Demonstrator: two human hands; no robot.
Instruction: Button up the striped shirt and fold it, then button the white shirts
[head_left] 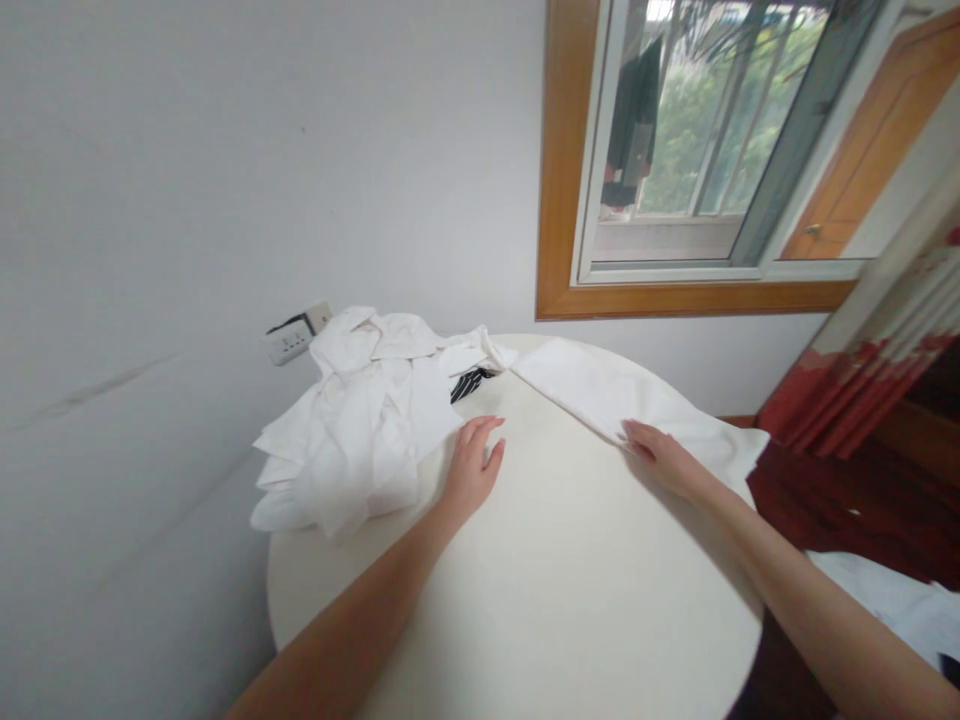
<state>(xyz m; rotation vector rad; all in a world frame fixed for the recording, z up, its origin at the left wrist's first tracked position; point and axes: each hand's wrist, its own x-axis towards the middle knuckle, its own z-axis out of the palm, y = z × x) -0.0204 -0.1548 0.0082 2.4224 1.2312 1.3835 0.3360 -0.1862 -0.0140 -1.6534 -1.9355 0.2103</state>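
My left hand (476, 462) is over the table beside a heap of white clothes (360, 410). Its thumb stands apart from the fingers and nothing is held. A small black-and-white striped cloth (470, 383) pokes out just beyond it. To the right, a long flat piece of white cloth (577, 385) lies across the far side of the table, its right end reaching over the rim. My right hand (660, 455) has its fingers closed together at the near edge of this cloth; the thumb is hidden.
The round cream table (570, 600) stands against a white wall. A power socket (291, 340) sits behind the heap. A wood-framed window (555, 200) is above the far edge, a red and cream curtain (847, 380) at right. More white cloth (885, 600) lies low at the right.
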